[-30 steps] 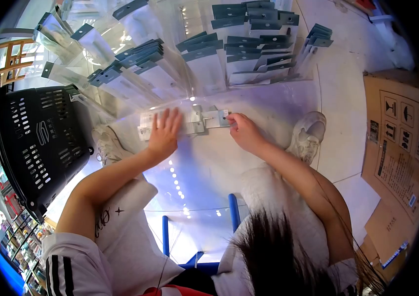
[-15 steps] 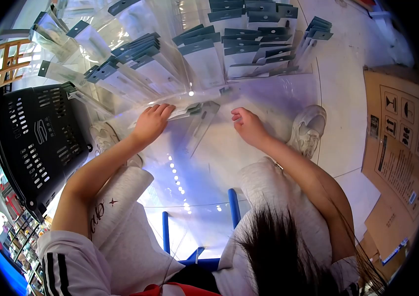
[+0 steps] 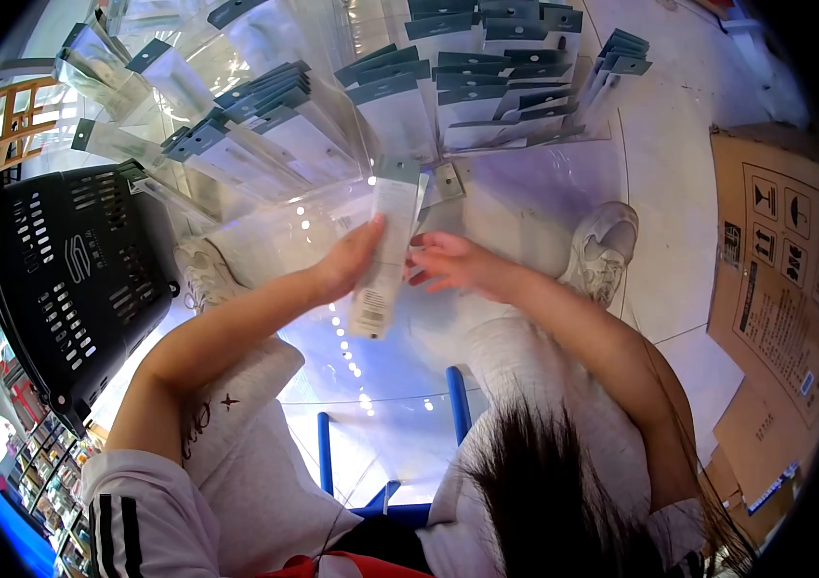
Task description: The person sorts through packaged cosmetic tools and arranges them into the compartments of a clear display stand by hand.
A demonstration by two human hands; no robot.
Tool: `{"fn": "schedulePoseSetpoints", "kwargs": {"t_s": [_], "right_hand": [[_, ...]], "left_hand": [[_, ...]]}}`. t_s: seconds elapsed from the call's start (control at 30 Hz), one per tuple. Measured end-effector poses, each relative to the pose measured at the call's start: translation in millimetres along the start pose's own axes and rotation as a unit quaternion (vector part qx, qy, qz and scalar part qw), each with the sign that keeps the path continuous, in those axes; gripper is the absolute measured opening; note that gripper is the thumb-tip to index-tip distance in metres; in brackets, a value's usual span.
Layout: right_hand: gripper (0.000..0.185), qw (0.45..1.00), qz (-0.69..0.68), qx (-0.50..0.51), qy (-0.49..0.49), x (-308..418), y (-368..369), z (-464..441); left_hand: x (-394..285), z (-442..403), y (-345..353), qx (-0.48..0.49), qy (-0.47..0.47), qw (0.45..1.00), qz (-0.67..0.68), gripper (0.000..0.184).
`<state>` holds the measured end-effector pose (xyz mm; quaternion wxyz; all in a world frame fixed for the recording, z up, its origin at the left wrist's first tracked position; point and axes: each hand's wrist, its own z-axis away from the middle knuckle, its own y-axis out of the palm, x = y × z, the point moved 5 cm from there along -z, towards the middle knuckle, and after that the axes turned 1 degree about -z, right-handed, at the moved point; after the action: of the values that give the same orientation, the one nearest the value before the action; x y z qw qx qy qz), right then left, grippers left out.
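Note:
My left hand [image 3: 352, 260] is closed on a slim hang-tab packet [image 3: 383, 260], pale with a dark header at its top and a barcode near the lower end. The packet stands nearly upright between my hands, and a second thin layer shows along its right edge. Close to that edge is my right hand [image 3: 456, 262], its fingers apart and slightly bent; whether the fingertips touch the packet I cannot tell. Just beyond lies a small clear piece with a grey tab [image 3: 446, 183].
Rows of similar packets [image 3: 395, 106] with dark headers stand ahead on clear plastic. A black perforated basket [image 3: 82, 265] is at the left, an opened cardboard box [image 3: 776, 260] at the right. Blue stool legs [image 3: 458, 400] show between my knees.
My left hand has moved right and closer to me, raising the packet from the floor area to upright. My right hand has shifted left toward it and its fingers have spread.

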<state>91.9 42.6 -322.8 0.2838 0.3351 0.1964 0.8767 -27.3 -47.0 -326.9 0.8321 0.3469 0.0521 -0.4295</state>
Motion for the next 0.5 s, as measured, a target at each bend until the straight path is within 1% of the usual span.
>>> {"fn": "schedulePoseSetpoints", "kwargs": {"t_s": [0.03,0.07,0.1,0.17,0.23,0.27,0.33,0.37,0.43,0.5], "right_hand": [[0.057,1.000,0.000,0.014,0.001,5,10,3],[0.069,1.000,0.001,-0.007,-0.008,12,14,6],[0.069,0.998,0.026,-0.059,-0.012,10,13,4],[0.071,0.984,0.074,-0.161,-0.019,6,9,3],[0.067,0.984,0.053,-0.154,-0.072,16,8,6],[0.065,0.983,0.043,-0.150,-0.098,22,6,8],[0.052,0.970,0.075,-0.193,-0.130,4,-10,-4],[0.046,0.962,0.091,-0.213,-0.146,9,-11,-2],[0.035,0.944,0.178,-0.249,-0.119,20,-21,12],[0.026,0.927,0.242,-0.273,-0.085,31,-27,22]], "left_hand": [[2,1,8,-0.011,0.014,1.000,-0.011,0.049],[-2,4,25,-0.021,0.029,0.999,-0.022,0.049],[-6,6,34,-0.031,0.043,0.998,-0.033,0.049],[2,3,35,0.030,0.028,0.999,-0.032,0.047],[-1,7,43,0.070,-0.002,0.996,-0.045,0.045],[-2,6,42,0.050,0.023,0.996,-0.066,0.044],[-1,3,38,0.009,0.074,0.992,-0.106,0.041],[2,0,32,-0.002,0.059,0.994,-0.091,0.040],[6,-3,18,-0.025,0.027,0.997,-0.061,0.036],[0,2,18,-0.037,0.028,0.999,-0.026,0.033]]}}
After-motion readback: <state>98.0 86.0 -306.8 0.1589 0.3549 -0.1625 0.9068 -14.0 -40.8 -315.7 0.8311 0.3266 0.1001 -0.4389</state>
